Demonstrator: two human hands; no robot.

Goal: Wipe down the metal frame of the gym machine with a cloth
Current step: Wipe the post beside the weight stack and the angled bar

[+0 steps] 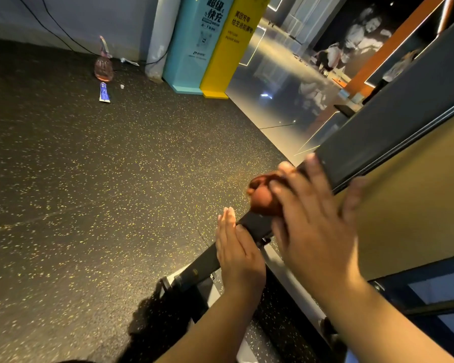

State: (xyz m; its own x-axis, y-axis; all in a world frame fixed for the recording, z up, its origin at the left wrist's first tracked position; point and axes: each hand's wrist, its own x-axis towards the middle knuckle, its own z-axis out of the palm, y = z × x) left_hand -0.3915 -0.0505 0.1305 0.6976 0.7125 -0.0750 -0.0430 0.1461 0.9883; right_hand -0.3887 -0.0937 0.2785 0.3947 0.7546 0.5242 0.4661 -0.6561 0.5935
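Right of centre, the reddish cloth (264,199) lies bunched on the dark metal frame (254,227) under my right hand (315,231), spread flat and pressing, my left hand (236,254) resting flat lower down; I judge the cloth, pressed rather than gripped, could slip off mid-stroke.

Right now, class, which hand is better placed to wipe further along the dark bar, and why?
The right hand. It presses the reddish cloth against the dark bar, with more bar running up beyond it. The left hand lies flat lower on the bar, without cloth, probably just steadying.
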